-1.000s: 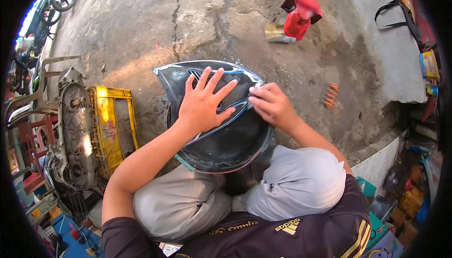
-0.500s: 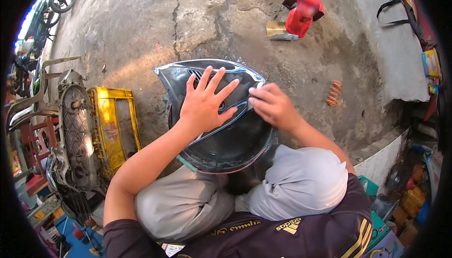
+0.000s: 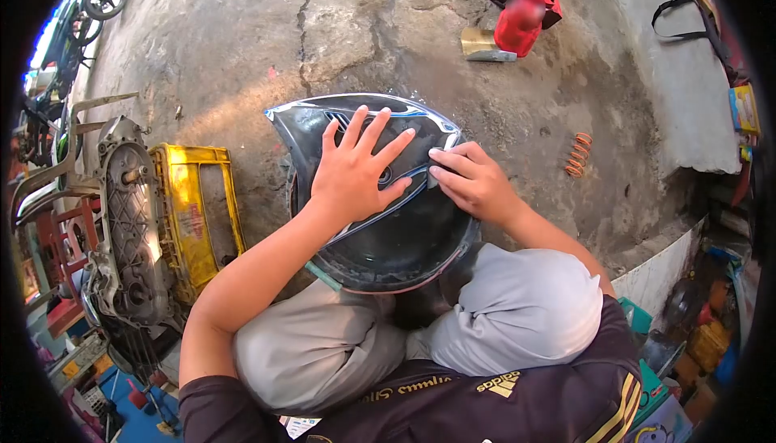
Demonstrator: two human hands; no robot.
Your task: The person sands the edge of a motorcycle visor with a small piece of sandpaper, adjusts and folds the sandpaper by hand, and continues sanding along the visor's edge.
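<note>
Concrete floor [image 3: 242, 55] all around. Yellow crate [image 3: 187, 217] off to the left, well apart from the hands. Dark round tub [image 3: 388, 290] just in front of the knees [image 3: 529, 305]; black panel with blue-and-white edging [image 3: 416, 152] lies across its top. Panel's long axis runs crosswise, pointed tip out to the left, blunter end to the right.

Left hand [image 3: 356, 168] flat on the panel's face, fingers spread wide, gripping nothing. Right hand [image 3: 473, 180] at the blunter end, the nearer hand to it: the panel reaches leftward from these fingertips. Fingers bunched, nearly closed; cannot tell whether they pinch the edge or the pale bit [image 3: 434, 154] there.

Hidden: panel's middle, under the left palm; its underside; right thumb's contact. Tub's far wall mostly covered.
</note>
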